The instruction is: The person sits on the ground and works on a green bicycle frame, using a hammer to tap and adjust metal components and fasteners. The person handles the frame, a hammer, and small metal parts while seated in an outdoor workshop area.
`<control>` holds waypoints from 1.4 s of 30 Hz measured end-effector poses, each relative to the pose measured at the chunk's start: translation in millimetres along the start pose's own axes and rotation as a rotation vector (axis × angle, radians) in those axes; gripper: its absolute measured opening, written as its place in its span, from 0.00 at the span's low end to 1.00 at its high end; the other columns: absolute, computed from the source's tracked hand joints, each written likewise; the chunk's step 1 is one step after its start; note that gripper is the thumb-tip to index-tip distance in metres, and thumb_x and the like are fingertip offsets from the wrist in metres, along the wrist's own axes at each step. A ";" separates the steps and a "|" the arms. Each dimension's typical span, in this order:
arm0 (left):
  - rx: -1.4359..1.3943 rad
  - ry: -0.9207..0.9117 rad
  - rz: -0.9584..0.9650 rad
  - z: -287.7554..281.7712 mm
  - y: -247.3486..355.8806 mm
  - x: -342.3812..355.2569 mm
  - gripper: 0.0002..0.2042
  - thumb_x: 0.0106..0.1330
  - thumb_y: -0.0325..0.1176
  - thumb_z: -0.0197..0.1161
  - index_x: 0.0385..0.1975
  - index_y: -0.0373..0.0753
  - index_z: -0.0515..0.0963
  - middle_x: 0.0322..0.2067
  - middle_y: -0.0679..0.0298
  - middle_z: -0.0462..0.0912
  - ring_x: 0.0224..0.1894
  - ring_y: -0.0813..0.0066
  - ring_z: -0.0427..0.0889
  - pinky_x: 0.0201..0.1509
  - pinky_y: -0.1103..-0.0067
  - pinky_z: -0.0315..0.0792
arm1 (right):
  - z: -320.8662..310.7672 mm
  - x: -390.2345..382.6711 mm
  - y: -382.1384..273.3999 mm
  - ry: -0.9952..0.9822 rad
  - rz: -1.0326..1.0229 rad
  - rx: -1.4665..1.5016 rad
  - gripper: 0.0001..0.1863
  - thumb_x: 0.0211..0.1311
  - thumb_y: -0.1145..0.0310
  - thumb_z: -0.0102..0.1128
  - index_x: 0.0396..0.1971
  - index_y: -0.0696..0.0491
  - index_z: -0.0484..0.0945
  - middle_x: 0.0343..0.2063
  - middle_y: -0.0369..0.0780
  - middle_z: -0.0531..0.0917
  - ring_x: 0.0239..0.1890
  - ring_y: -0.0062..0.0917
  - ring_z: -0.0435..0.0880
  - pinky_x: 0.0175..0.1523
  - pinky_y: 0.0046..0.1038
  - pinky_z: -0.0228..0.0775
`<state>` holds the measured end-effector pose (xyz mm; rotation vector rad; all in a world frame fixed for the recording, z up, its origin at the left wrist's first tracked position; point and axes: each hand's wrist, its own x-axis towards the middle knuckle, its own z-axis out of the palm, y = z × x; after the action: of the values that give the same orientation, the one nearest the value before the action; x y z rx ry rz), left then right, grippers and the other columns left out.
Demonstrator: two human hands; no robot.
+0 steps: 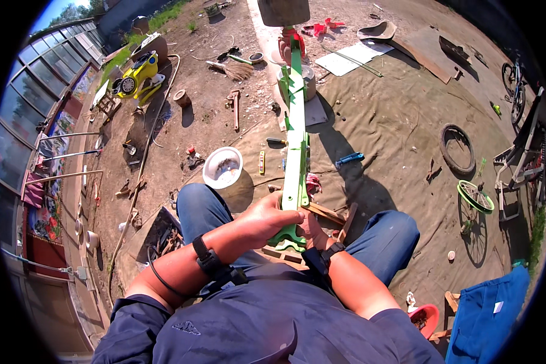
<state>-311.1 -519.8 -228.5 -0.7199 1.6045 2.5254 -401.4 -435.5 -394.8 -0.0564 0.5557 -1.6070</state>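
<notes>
Preferably, keep pressure even, with left hand (267, 217) and right hand (312, 232) both clasping the green bar (295, 145) at its near end.

Brown dirt (209, 124) forms the ground, with a creased khaki tarp (400, 167) spread over part of it. A white bucket (212, 177) stands near the tarp's left edge. On the dirt, a reddish pipe wrench (235, 110) lies beyond the bucket, a straw broom (235, 71) farther out the same way. A round block (181, 97) stands beyond and left of the bucket; a long hose (141, 182) runs to the bucket's left. On the tarp, right of the bucket, lie a blue tool (349, 159) and, well apart, a black tyre (446, 149).
</notes>
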 end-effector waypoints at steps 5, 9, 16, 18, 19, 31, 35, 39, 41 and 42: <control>0.109 0.120 0.029 1.3 -9.5 9.5 0.13 0.63 0.25 0.59 0.47 0.29 0.74 0.37 0.60 0.83 0.32 0.76 0.82 0.33 0.80 0.77 | -14.8 9.0 5.4 0.054 0.057 -0.067 0.13 0.66 0.68 0.50 0.43 0.57 0.78 0.32 0.40 0.81 0.28 0.27 0.80 0.33 0.30 0.76; 0.190 0.127 0.070 -7.2 -6.9 5.0 0.12 0.63 0.27 0.61 0.45 0.32 0.75 0.33 0.62 0.82 0.26 0.78 0.78 0.29 0.81 0.75 | -10.7 16.4 6.4 0.140 0.036 -0.287 0.10 0.66 0.71 0.50 0.40 0.58 0.77 0.31 0.40 0.79 0.28 0.25 0.79 0.32 0.28 0.74; 0.186 0.108 0.102 -36.8 -5.1 6.2 0.13 0.64 0.29 0.61 0.48 0.32 0.76 0.35 0.65 0.81 0.31 0.81 0.78 0.31 0.82 0.74 | 0.0 25.7 2.2 0.214 0.063 -0.527 0.10 0.65 0.69 0.47 0.40 0.56 0.76 0.30 0.37 0.80 0.27 0.22 0.79 0.30 0.27 0.74; 0.128 0.097 0.123 -42.5 -3.7 7.3 0.14 0.64 0.29 0.61 0.48 0.32 0.76 0.36 0.66 0.81 0.32 0.81 0.78 0.32 0.82 0.74 | 1.5 32.4 3.0 0.265 0.059 -0.520 0.10 0.65 0.69 0.47 0.38 0.55 0.76 0.28 0.37 0.79 0.25 0.21 0.77 0.28 0.26 0.72; 0.124 0.096 0.141 -44.7 -2.2 7.1 0.14 0.64 0.29 0.61 0.48 0.32 0.76 0.35 0.66 0.81 0.32 0.81 0.78 0.33 0.82 0.74 | 1.8 36.7 3.8 0.293 0.055 -0.502 0.09 0.64 0.68 0.48 0.38 0.55 0.77 0.27 0.36 0.79 0.24 0.21 0.77 0.27 0.26 0.71; -0.126 0.084 0.190 -81.5 5.3 -5.5 0.09 0.62 0.26 0.58 0.41 0.33 0.74 0.29 0.65 0.79 0.28 0.79 0.79 0.31 0.81 0.74 | 40.3 55.1 -19.3 0.203 0.034 -0.467 0.06 0.63 0.68 0.52 0.29 0.53 0.73 0.20 0.34 0.74 0.17 0.21 0.72 0.22 0.26 0.65; -0.176 0.171 0.185 -77.9 16.3 -15.9 0.10 0.62 0.27 0.57 0.41 0.32 0.75 0.28 0.63 0.80 0.25 0.78 0.77 0.29 0.81 0.73 | 21.1 66.4 -21.6 0.247 -0.013 -0.550 0.04 0.63 0.69 0.53 0.30 0.52 0.72 0.19 0.34 0.72 0.15 0.20 0.70 0.21 0.27 0.66; -0.202 0.191 0.147 -108.6 -9.8 -13.9 0.09 0.61 0.26 0.58 0.41 0.35 0.72 0.26 0.65 0.77 0.24 0.77 0.77 0.26 0.81 0.73 | 49.3 65.8 -29.2 0.252 0.095 -0.522 0.03 0.60 0.71 0.53 0.27 0.53 0.72 0.19 0.33 0.73 0.20 0.19 0.73 0.24 0.25 0.66; -0.252 0.264 0.059 -114.7 -15.1 -17.6 0.11 0.60 0.25 0.58 0.42 0.36 0.69 0.26 0.64 0.75 0.23 0.76 0.76 0.25 0.80 0.74 | 35.1 76.1 -27.7 0.239 0.063 -0.578 0.03 0.60 0.71 0.54 0.29 0.52 0.71 0.19 0.34 0.72 0.17 0.20 0.72 0.21 0.26 0.66; -0.278 0.301 0.016 -116.1 -14.9 -19.8 0.12 0.60 0.24 0.59 0.42 0.37 0.68 0.26 0.64 0.75 0.22 0.76 0.76 0.24 0.80 0.74 | 29.8 80.8 -30.7 0.195 0.073 -0.629 0.04 0.61 0.70 0.55 0.31 0.51 0.70 0.18 0.34 0.72 0.15 0.21 0.71 0.19 0.28 0.67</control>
<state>-248.5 -610.2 -273.2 -1.1701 1.3426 2.7929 -429.4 -521.3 -380.2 -0.3460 1.1862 -1.3218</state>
